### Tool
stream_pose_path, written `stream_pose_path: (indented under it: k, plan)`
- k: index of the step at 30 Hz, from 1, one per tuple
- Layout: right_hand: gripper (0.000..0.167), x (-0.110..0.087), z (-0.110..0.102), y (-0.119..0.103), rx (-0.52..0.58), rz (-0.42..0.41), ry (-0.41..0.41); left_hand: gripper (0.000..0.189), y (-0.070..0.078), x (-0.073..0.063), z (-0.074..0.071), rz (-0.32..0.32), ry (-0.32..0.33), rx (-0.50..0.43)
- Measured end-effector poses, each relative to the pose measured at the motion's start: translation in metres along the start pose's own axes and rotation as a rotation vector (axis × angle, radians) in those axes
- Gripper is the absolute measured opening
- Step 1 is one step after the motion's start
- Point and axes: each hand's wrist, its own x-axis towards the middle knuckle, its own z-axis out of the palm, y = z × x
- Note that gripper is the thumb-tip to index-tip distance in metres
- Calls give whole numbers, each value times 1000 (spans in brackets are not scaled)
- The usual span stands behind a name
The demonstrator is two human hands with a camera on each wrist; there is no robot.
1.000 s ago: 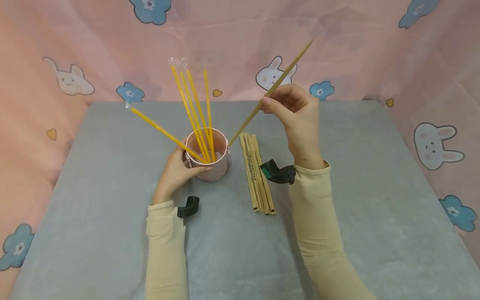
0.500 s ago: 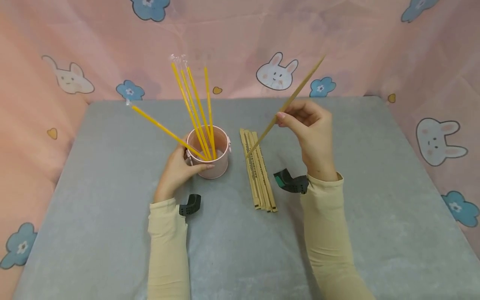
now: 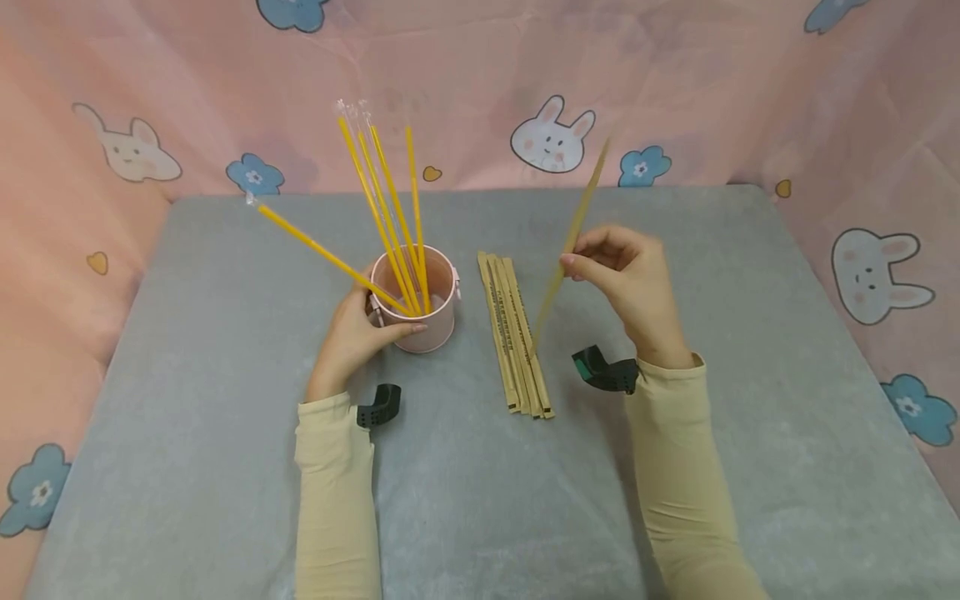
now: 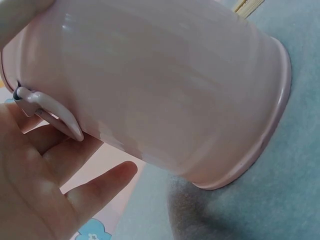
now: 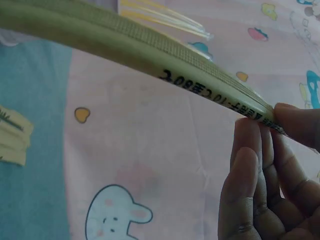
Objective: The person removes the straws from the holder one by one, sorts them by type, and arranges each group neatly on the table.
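A small pink bucket [image 3: 427, 333] stands on the table, and my left hand [image 3: 354, 337] holds its left side, thumb across the front near the rim. In the left wrist view, a handle loop [image 4: 55, 112] hangs by the fingers. Several yellow straws [image 3: 378, 196] in clear wrappers stand in the bucket; one leans far left. My right hand [image 3: 633, 279] pinches a straw in a brown paper wrapper [image 3: 577, 221] between thumb and fingertips, tilted above the table. Black print [image 5: 200, 91] shows along this wrapper in the right wrist view.
Several similar paper-wrapped straws [image 3: 513, 333] lie side by side to the right of the bucket. Grey cloth covers the table [image 3: 450, 500]. A pink patterned curtain [image 3: 450, 67] rises behind and at both sides. Black wrist cameras [image 3: 600, 371] stick out from the sleeves.
My right hand has moved right and nearer with the paper-wrapped straw, which swings from beside the bucket to over the lying straws and stands steeper. The left hand stays on the bucket.
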Motion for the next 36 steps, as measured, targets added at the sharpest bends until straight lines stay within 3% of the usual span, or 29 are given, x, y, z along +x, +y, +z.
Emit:
stream_pose_path:
  k: [5, 11, 20, 27, 36]
  plan:
    - [4, -4, -6, 4, -127, 85, -32, 97, -1, 0, -1, 15, -6, -14]
    - [17, -7, -9, 5, -238, 168, -70, 100, -1, 0, 0, -2, 0, 18]
    - [17, -8, -11, 11, -337, 243, -98, 94, -1, -1, 0, 32, 8, -22]
    - [21, -10, -12, 14, -415, 302, -162, 95, -2, 0, 0, 25, 3, -15]
    - [20, -8, -14, 33, -442, 354, -202, 94, -3, 1, 0, 38, 5, -20]
